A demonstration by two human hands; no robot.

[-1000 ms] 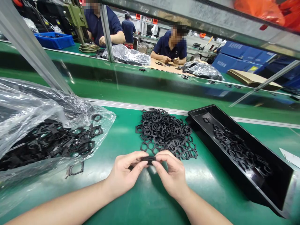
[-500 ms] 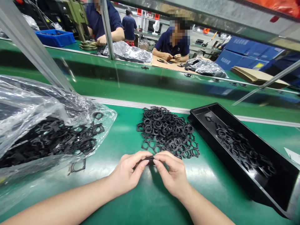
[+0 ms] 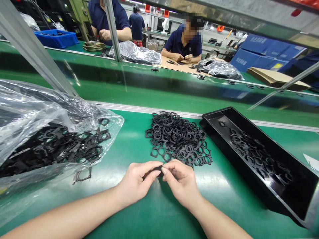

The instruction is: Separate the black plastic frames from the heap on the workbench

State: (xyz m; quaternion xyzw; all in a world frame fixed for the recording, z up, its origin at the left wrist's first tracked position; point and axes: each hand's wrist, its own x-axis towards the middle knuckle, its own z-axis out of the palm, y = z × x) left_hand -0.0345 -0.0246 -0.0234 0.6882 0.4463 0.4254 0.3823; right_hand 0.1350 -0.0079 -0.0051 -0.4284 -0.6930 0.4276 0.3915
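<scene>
Between my two hands, just in front of the heap, is a small black plastic part (image 3: 157, 168), mostly covered by my fingers. My left hand (image 3: 138, 181) pinches it from the left with thumb and forefinger. From the right, my right hand (image 3: 183, 181) grips it the same way, fingertips meeting the left ones. Beyond my hands lies a heap of black ring-shaped parts (image 3: 175, 136). At left, a clear plastic bag (image 3: 50, 111) lies open with many black frame-like parts (image 3: 62, 146) in it. One loose frame part (image 3: 83, 174) rests by the bag's lower edge.
A long black tray (image 3: 216, 136) with black rings inside stands at the right on the green table (image 3: 129, 129). Metal posts (image 3: 40, 46) and a rail cross the view. Across the line, co-workers (image 3: 183, 43) handle parts near a blue bin (image 3: 57, 39).
My hands stay together at the same spot, with a slight shift of the fingers on the black part. The heap, bag and tray look unchanged.
</scene>
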